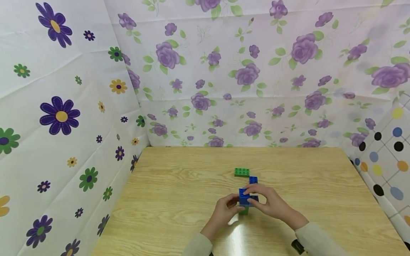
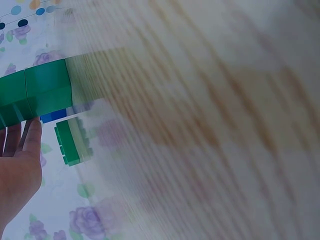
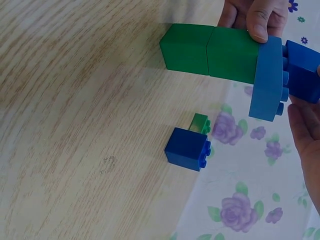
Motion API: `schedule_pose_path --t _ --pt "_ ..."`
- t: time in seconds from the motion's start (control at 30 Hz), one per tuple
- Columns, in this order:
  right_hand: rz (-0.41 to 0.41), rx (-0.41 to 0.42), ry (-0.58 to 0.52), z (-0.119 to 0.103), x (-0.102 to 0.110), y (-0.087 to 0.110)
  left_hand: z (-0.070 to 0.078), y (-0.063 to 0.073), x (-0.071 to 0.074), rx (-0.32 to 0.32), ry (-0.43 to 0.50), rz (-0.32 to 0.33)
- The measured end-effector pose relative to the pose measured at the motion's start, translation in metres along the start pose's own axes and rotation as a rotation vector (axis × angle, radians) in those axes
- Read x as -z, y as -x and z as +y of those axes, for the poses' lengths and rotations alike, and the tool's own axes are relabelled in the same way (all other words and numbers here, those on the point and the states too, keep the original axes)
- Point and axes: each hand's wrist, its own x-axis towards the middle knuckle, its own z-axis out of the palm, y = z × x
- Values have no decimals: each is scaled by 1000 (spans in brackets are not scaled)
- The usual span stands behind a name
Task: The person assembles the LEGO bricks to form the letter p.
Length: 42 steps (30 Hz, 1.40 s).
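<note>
A tower of two green building blocks, upright on the table, carries a lighter blue building block crosswise on top. My left hand grips the tower from the left, its thumb near where green meets blue. In my right hand, thumb and fingers pinch a dark blue building block above one end of the lighter blue one. Some studs show between these two blue blocks; whether they are fully joined I cannot tell. Green sides of the tower fill the left of the left wrist view.
Behind the tower on the wooden table lie a loose blue block and a flat green block. Flowered cloth hangs along the table's far edge, with more patterned cloth on both sides.
</note>
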Motion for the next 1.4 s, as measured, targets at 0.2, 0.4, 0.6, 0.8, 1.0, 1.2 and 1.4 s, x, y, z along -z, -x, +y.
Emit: schedule_pose_path --t 0.2,0.4,0.6,0.8,1.0,1.2,1.4 --pt "11 15 42 -5 2 0 0 0 0 6 3 -9" --pt "15 15 40 18 -5 5 5 1 0 17 13 -4" --pt "22 -17 34 14 -7 4 7 1 0 -1 0 -6" --pt "24 19 61 -7 -1 2 9 3 0 -29 -3 1" --pt "36 2 48 -7 -2 2 7 3 0 -17 -5 -3" --pt "46 -6 42 -5 -4 3 5 2 1 -37 -18 -7" --pt "68 -1 71 7 -10 7 2 0 0 -1 -10 -1"
